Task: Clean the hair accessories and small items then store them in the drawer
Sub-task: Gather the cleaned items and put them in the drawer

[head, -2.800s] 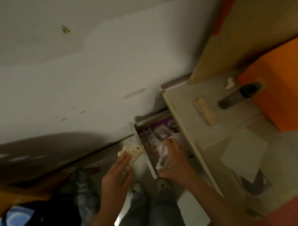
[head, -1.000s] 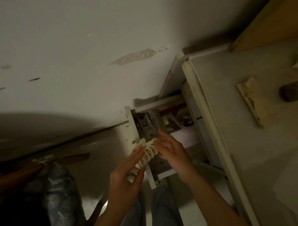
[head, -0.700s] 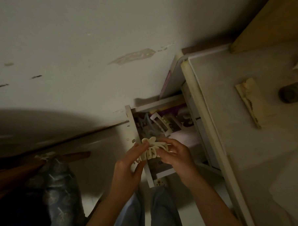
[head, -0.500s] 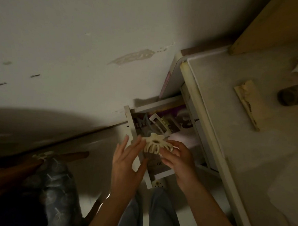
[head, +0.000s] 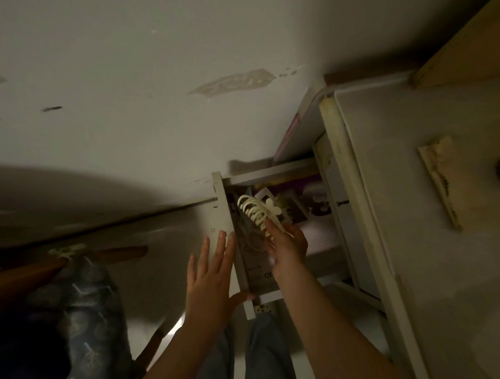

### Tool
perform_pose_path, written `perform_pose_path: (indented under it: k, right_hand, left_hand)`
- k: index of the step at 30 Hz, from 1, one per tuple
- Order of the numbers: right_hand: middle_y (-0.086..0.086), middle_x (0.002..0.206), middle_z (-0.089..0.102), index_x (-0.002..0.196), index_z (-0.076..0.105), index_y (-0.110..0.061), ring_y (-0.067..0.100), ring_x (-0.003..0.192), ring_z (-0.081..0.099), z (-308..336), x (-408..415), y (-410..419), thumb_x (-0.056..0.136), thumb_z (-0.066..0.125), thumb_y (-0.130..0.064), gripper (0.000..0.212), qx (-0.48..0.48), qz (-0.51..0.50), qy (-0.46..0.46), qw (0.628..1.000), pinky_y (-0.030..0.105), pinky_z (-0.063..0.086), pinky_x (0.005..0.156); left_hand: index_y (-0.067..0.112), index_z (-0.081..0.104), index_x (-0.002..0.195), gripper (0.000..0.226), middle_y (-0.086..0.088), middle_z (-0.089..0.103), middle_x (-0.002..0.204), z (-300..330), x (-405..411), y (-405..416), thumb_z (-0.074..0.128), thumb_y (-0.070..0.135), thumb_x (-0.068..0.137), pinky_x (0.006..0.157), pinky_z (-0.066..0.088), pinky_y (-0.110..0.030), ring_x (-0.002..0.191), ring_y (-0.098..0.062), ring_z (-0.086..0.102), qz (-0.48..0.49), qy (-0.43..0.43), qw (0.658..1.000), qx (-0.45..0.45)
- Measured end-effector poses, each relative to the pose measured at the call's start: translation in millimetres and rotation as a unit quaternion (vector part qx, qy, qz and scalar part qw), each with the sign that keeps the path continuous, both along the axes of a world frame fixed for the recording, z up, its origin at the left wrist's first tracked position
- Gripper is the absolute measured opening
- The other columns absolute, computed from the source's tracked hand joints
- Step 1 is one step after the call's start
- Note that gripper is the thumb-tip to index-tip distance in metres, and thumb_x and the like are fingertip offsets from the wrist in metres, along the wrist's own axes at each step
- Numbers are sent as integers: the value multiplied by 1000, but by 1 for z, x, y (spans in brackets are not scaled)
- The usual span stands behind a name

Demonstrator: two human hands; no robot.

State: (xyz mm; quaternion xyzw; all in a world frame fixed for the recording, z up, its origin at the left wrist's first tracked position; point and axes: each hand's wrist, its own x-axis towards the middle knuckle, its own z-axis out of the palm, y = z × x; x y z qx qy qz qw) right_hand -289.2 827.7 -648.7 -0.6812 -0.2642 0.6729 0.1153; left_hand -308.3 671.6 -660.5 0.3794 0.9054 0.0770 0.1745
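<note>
One cream claw clip (head: pixel 255 212), pinched in my right hand (head: pixel 288 245), hung above the open drawer (head: pixel 222 211), not yet stored; my left hand (head: pixel 210 276) lay flat and empty against the drawer's front.

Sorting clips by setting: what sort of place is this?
Probably a dim bedroom corner: an open drawer of a pale desk against a scuffed wall, hair claw clip in hand.

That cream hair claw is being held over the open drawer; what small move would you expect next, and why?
Probably lowering and releasing it. The right hand pinches the cream claw clip above the open drawer, not yet set down, while the left hand rests open-fingered against the drawer front.
</note>
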Motion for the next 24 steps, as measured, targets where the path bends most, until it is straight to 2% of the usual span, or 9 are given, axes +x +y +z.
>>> perform_pose_path:
  k: [2,4,7,11,15,19,24]
  right_hand:
    - [3,105,60,104,64,-8,28,108,59,-13,-5,-2,75,77,-8,32,11,17,-38,999,42,54,90]
    - [4,109,62,98,65,-13,25,105,58,-22,-7,-3,77,76,-11,24,30,56,-72,995,38,52,89]
    - [3,108,62,101,65,-13,19,98,55,-25,-6,-4,80,74,-14,23,62,120,-101,986,34,49,85]
    - [8,113,66,103,68,-8,27,109,59,-26,-6,-5,83,71,-19,23,128,247,-139,950,45,48,95]
    - [9,110,68,99,70,-8,26,107,59,-26,-3,-3,85,69,-19,18,177,323,-140,919,42,48,92]
    - [7,111,67,99,70,-10,22,107,59,-24,3,-6,85,69,-21,17,230,359,-129,895,29,45,83]
    - [8,129,53,120,61,-17,26,120,48,-14,11,-10,83,71,-27,40,238,404,-143,871,41,47,96]
  left_hand:
    - [11,31,145,114,-12,32,149,-1,0,-1,50,78,54,98,28,-57,137,-30,18,-1,1,1000,2]
    - [11,32,145,113,-12,31,149,-1,-1,0,48,79,56,98,26,-58,137,-29,15,-6,0,1000,-1]
    - [11,30,145,114,-12,30,150,-1,-2,0,49,79,56,98,25,-58,137,-29,15,-11,3,1000,-8]
    - [13,29,146,115,-12,30,150,-2,-1,0,52,78,54,98,23,-60,138,-30,13,-7,2,1000,-9]
    - [15,28,147,110,-13,29,151,-2,1,-2,46,79,59,98,23,-61,138,-30,14,-2,-7,1000,-17]
    - [20,24,148,118,-14,32,150,-2,1,-6,69,73,52,98,24,-62,136,-34,19,-7,7,1000,-20]
    - [27,2,151,132,-16,33,149,8,-3,-15,80,61,50,98,25,-63,136,-35,21,-10,52,999,11]
